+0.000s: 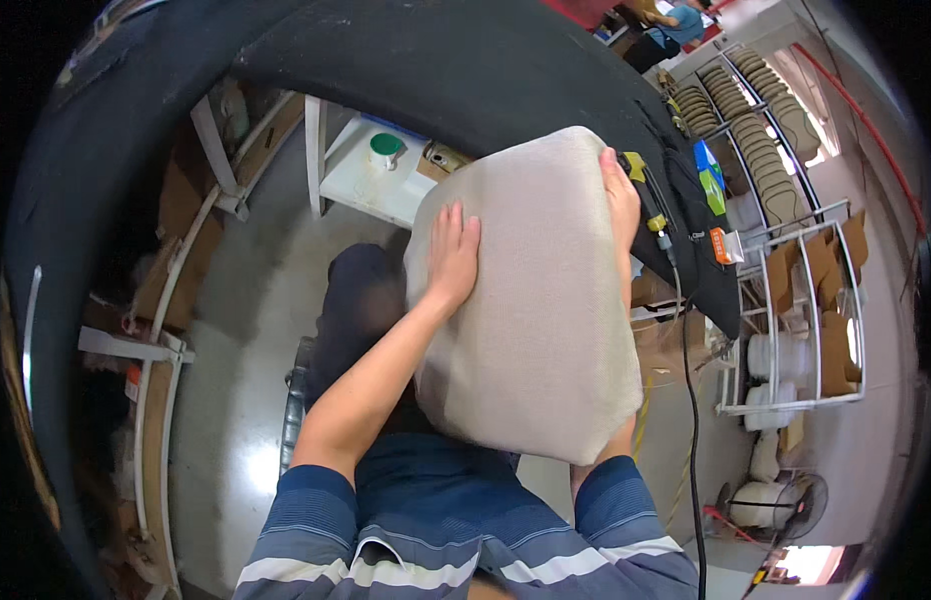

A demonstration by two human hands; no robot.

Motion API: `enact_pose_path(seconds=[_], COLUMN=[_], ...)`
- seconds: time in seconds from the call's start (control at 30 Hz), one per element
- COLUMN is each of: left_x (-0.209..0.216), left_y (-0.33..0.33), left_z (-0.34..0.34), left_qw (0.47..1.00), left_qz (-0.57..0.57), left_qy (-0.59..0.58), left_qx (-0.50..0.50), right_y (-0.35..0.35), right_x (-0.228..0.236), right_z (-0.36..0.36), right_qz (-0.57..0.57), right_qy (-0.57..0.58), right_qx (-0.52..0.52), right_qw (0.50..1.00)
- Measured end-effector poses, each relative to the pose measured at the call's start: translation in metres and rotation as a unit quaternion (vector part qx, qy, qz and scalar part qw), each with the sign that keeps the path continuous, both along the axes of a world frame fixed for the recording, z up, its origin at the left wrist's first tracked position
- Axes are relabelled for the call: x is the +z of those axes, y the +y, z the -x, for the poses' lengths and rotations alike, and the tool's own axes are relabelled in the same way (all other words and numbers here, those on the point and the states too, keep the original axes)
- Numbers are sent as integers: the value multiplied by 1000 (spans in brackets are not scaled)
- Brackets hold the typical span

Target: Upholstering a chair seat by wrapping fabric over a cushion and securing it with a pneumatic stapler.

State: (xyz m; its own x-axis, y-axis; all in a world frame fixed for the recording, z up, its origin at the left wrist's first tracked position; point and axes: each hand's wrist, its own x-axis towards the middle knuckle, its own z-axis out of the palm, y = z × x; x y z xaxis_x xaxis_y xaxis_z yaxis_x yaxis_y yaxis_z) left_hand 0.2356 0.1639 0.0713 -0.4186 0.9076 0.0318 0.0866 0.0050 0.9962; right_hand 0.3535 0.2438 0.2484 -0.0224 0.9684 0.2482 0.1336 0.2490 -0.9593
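A beige fabric-covered cushion [536, 280] with rounded corners stands tilted over my lap, its broad face toward me. My left hand [453, 258] lies flat on that face near the left edge, fingers stretched out. Along the upper right edge, my right hand [622, 200] grips the cushion from the side; its forearm passes mostly behind the cushion. The cushion's far side and lower back are hidden.
Beyond the cushion is a black-covered table [406, 60], with a yellow-and-black air gun [641, 175] and an orange-and-white box [726, 246]. Below sits a white shelf [361, 190] with a green-topped cup [385, 147]. Racks of beige pads [761, 150] and a fan [786, 505] stand right.
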Motion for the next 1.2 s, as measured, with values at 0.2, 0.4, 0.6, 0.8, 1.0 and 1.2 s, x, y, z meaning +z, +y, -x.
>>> enact_pose_path(seconds=[0.2, 0.4, 0.6, 0.8, 1.0, 1.2], left_x=[21, 67, 106, 157, 190, 218], left_y=[-7, -11, -29, 27, -2, -57], left_z=[-7, 5, 71, 76, 101, 93], left_qw=[970, 894, 883, 872, 884, 891], left_qz=[-77, -29, 13, 17, 84, -46], left_qy=[-170, -305, -357, -411, -375, 404], left_qx=[-158, -326, -304, -265, -266, -203], right_y=[-41, -69, -70, -71, -56, -49], right_x=[13, 29, 13, 11, 2, 9], right_z=[4, 19, 91, 95, 99, 96], right_qz=[-91, -129, -150, -133, -122, -76], right_qy=[-3, 102, 43, 77, 59, 56], right_qx=[-98, -122, -123, -88, -119, -66], right_qw=[991, 979, 980, 984, 984, 993])
